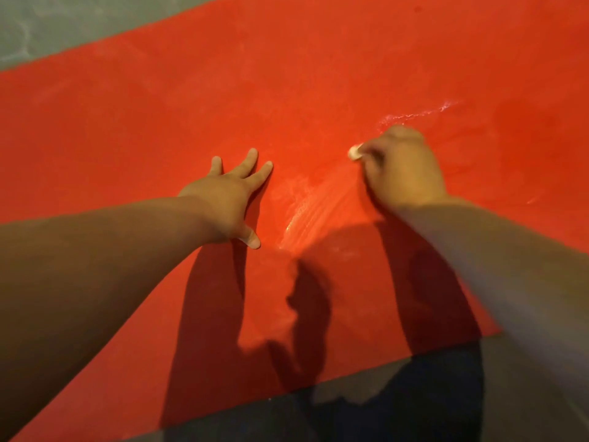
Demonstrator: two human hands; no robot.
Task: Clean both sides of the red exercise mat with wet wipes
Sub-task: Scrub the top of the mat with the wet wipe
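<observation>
Red mat (159, 106) flat on floor (19, 27). Left hand (228, 194) spread, pressing mat. Right hand (403, 167) curled round wet wipe (354, 152). Suggest overlapping strokes outward from the wet streaks between the hands; keep left hand bracing.

Dim, hard shadows (motion blur)

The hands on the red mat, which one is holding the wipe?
The right hand: it grips a small white wipe. The left hand lies flat on the mat, fingers spread, holding nothing.
</observation>
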